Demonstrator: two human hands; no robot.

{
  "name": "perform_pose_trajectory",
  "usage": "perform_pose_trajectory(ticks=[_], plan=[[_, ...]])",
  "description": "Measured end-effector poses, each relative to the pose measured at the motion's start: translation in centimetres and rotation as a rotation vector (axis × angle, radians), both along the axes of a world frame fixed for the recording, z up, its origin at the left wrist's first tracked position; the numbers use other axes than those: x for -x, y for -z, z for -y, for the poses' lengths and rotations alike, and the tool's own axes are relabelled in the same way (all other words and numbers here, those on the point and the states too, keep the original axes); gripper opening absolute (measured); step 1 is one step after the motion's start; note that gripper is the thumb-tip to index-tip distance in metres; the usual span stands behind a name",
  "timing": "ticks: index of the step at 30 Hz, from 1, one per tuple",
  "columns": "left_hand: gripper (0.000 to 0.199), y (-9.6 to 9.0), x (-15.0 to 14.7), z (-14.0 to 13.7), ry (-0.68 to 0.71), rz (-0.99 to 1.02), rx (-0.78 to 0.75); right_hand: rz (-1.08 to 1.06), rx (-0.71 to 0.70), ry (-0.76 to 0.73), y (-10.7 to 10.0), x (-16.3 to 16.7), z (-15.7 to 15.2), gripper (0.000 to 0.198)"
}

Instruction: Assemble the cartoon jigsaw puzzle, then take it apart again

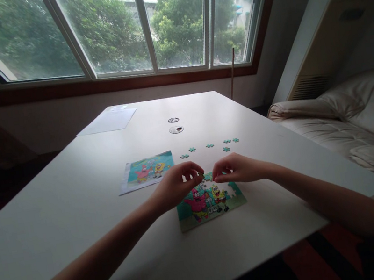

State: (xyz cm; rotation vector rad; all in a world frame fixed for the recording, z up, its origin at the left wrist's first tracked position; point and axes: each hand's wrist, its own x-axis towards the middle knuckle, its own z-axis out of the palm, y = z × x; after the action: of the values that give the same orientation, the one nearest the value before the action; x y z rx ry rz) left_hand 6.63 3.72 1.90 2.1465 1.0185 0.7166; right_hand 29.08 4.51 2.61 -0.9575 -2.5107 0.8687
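A partly assembled jigsaw puzzle [201, 206] with a pink and a yellow cartoon figure lies on the white table in front of me. Gaps show along its top and right side. Over its upper left edge, my left hand [181, 181] pinches a small puzzle piece [201, 174] between thumb and fingertips. My right hand [236, 168] hovers at the upper right edge, fingers curled and tips close together; whether anything is between them is hidden. Beyond both hands lie several loose teal puzzle pieces [209, 146].
A printed reference picture [149, 169] lies left of the puzzle. Further back on the white table [74, 191] are papers [108, 121] and two round cable-hole covers [176, 130]. A cream sofa [343, 120] stands at the right, a window [112, 28] ahead.
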Motion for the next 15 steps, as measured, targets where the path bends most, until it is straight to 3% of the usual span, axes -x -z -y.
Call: perform_pose_trajectory(ticks=[7,15], plan=[[0.019,-0.7,-0.7,0.6,-0.023,0.147,0.078,-0.125,0.022,0.062,0.6,0.8,0.5,0.025],[0.015,-1.0,-1.3,1.3,-0.072,0.330,0.346,-0.313,0.164,0.128,1.4,1.6,0.9,0.030]])
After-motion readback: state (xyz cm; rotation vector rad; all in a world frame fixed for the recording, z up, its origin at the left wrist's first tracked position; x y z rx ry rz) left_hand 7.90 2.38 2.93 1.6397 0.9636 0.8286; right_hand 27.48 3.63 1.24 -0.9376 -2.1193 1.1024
